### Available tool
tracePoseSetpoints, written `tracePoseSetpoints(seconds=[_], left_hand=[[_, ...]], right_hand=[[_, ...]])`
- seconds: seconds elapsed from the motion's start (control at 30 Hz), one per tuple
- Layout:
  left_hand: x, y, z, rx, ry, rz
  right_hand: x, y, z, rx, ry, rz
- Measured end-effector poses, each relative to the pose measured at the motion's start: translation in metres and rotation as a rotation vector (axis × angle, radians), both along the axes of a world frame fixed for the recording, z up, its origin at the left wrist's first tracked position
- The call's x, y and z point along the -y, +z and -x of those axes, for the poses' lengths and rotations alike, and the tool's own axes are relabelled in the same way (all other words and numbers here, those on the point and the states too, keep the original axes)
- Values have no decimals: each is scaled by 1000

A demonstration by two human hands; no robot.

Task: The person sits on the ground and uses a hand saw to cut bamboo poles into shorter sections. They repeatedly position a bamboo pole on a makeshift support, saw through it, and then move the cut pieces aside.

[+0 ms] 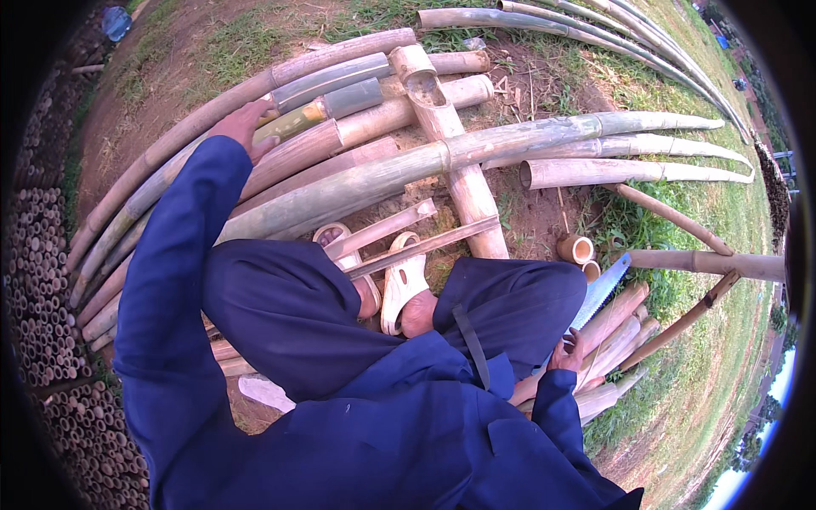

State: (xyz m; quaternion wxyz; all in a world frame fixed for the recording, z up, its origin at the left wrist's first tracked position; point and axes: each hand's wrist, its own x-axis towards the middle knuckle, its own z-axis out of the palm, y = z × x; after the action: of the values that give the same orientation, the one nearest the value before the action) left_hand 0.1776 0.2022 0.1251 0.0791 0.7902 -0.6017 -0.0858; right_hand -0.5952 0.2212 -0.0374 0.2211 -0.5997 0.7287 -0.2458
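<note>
On the left, my left hand (244,127) is closed over a yellow-green bamboo pole (299,121), fingers on its far side and thumb on its near side. This pole lies among several long poles side by side. Beside my right knee, my right hand (568,352) has curled fingers at the lower part of a handsaw (602,294). The saw's toothed blade points up and away; its handle is hidden. A thick notched bamboo post (455,136) lies under a long green-grey pole (365,180) in front of me. Two split bamboo strips (425,246) lie across my sandals.
Cut bamboo pieces (614,330) are piled beside my right hand, near short bamboo tubes (576,249). A bamboo frame (705,263) stands at right. More long poles (561,30) lie at the far right. Stacked bamboo (51,289) lines the left edge.
</note>
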Motion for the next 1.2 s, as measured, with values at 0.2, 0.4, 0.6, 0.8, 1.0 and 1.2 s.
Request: tracePoseSetpoints(seconds=[0.2, 0.4, 0.6, 0.8, 1.0, 1.2], left_hand=[[101, -74, 174, -3, -94, -225], [123, -134, 200, -2, 63, -285], [126, -150, 198, -59, -46, -259], [80, -149, 190, -214, -96, -301], [9, -125, 120, -119, -48, -295], [-82, -123, 5, 68, 96, -486]], right_hand=[[-23, 1, -6, 86, -25, 32], [-94, -12, 48, 69, -120, -55], [-130, -67, 99, 236, -218, -224], [-46, -14, 79, 60, -210, -86], [50, 35, 31, 100, 14, 105], [124, 39, 4, 159, 207, 418]])
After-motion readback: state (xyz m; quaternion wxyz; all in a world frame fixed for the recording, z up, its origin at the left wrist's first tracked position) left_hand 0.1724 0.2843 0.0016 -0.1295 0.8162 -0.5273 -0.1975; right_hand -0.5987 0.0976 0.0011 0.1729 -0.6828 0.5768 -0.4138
